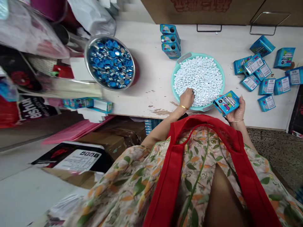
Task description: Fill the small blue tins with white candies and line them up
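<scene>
One head view | left hand (pixel 187 98) down among white pieces (pixel 201 77), fingers curled, can't tell if pinching any | teal basin (pixel 222 80) carries them near the table's (pixel 153 85) front edge | right hand (pixel 240 110) grips a blue box (pixel 226 103) at that edge | loose boxes (pixel 255 65) crowd the table's right end

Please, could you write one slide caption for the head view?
Left grip at white pellets in a turquoise basin; right grip holding a blue box.
</scene>
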{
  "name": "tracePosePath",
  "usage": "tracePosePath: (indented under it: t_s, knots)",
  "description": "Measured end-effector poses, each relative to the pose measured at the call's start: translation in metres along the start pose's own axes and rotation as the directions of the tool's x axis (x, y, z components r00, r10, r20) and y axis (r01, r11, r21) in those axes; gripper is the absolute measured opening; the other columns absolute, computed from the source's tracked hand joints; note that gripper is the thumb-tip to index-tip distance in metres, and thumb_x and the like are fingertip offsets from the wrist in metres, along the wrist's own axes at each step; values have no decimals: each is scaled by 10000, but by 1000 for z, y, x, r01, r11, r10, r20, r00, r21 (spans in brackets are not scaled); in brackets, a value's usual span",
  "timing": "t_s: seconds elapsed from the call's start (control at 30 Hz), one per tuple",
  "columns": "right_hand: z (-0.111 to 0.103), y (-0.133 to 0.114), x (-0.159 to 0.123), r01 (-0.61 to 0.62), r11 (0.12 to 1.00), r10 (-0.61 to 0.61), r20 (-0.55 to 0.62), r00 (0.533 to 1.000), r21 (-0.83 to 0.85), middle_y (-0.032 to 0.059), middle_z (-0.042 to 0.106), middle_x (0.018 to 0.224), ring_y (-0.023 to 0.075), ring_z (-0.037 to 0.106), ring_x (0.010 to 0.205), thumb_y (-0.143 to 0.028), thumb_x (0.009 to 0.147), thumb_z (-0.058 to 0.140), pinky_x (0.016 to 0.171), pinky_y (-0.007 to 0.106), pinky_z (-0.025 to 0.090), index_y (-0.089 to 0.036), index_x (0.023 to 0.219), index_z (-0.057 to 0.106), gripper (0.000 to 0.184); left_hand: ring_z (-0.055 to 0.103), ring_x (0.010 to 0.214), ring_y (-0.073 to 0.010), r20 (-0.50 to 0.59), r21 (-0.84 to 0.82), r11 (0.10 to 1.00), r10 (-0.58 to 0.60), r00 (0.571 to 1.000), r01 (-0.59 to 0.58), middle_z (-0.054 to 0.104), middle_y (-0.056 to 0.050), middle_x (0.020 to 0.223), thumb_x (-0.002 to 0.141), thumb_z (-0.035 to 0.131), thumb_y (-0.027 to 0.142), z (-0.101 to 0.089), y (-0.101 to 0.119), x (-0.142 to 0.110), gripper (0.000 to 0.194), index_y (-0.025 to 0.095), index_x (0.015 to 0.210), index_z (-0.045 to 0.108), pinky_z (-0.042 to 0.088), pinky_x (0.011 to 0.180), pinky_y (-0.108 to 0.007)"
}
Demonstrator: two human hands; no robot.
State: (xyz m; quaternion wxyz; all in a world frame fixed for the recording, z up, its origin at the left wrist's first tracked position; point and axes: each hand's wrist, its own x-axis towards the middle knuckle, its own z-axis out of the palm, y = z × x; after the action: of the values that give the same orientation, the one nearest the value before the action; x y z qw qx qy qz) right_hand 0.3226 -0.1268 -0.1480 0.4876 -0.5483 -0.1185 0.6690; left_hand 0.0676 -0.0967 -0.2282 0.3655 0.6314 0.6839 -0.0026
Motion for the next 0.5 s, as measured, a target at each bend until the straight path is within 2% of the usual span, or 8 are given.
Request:
tracePosePath:
  t_s: [0.1,0.2,0.23,0.3,0.37,0.4,0.43,0.5]
  knots:
    - [5,13,-13,-11,1000,10,-66,998,-23,40,845,1153,340,785,1280,-983,763,654,1057,596,688,-316,1077,739,742,657,1333,-330,-3,-61,998,21,1000,-21,668,-188,1455,1048,518,158,3,-4,7,363,184,1388,641,538,1109,-444]
    - [-4,15,-29,-55,995,54,-24,998,-82,50,843,1179,345,794,1254,-1016,802,546,1006,611,696,-316,1040,704,757,643,1360,-307,14,-97,993,64,998,-63,685,-179,1446,1065,546,208,-2,-16,5,333,177,1383,640,518,1159,-419]
    - [-11,13,-34,-87,991,88,2,996,-101,48,844,1179,346,806,1222,-966,802,614,987,611,701,-315,1044,696,699,644,1360,-306,16,-93,993,70,997,-68,687,-179,1446,1071,548,223,-3,-17,5,327,175,1382,640,514,1163,-415]
    - [-30,3,-39,-174,975,183,58,981,-141,23,848,1160,330,836,1123,-737,718,860,952,573,715,-334,1141,696,607,646,1362,-315,19,-64,996,60,998,-59,681,-189,1462,1069,541,218,-3,-17,7,339,164,1390,637,511,1160,-416]
    - [-52,-8,-40,-275,942,301,122,946,-192,-8,852,1146,289,854,1010,-462,573,998,903,486,729,-369,1304,685,801,645,1372,-323,14,-42,998,42,999,-41,673,-194,1480,1059,524,193,0,-13,10,358,160,1398,633,509,1151,-417]
    - [-64,-13,-38,-324,919,361,150,920,-226,-10,855,1146,268,857,964,-390,527,1018,874,440,730,-372,1352,682,892,645,1374,-320,11,-44,998,40,999,-40,674,-188,1483,1054,520,186,1,-12,11,363,167,1399,631,509,1150,-413]
    - [-74,-17,-36,-361,896,409,164,898,-259,-7,858,1136,245,855,923,-364,506,1030,842,395,727,-357,1353,698,910,649,1368,-312,7,-53,998,44,999,-44,678,-177,1480,1052,518,183,1,-12,11,364,179,1398,630,510,1149,-408]
    - [-90,-20,-29,-380,878,433,148,889,-291,-11,862,1049,197,837,829,-368,497,1052,764,316,710,-311,1209,756,773,663,1341,-290,5,-76,995,63,998,-62,698,-149,1452,1054,518,186,0,-14,11,356,204,1392,630,515,1150,-395]
